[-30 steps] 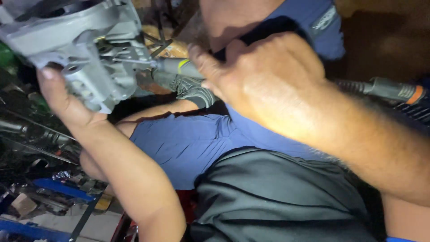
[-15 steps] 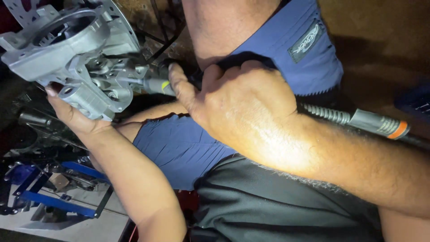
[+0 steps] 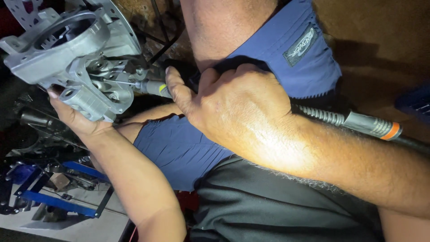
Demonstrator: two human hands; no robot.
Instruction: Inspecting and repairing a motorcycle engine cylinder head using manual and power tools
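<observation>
— What are the hands doing?

— The left hand [image 3: 78, 118] cups a grey metal casting [image 3: 74, 58] from below at the upper left, palm up, fingers curled under its lower edge, thumb tip showing at its left side.

— And the right?

— The right hand [image 3: 233, 101] is closed in a pen-like grip around a slim rotary tool [image 3: 152, 87]. Its thin bit points left and meets a recess in the casting.

— Does anything trail from the tool?

— A flexible shaft [image 3: 358, 123], ribbed and grey with an orange band, runs out to the right behind the wrist.

— What lies around them?

— Blue shorts [image 3: 179, 148] and a dark shirt [image 3: 268, 210] sit beneath the arms. A blue metal frame [image 3: 58, 201] lies on the floor at lower left.
</observation>
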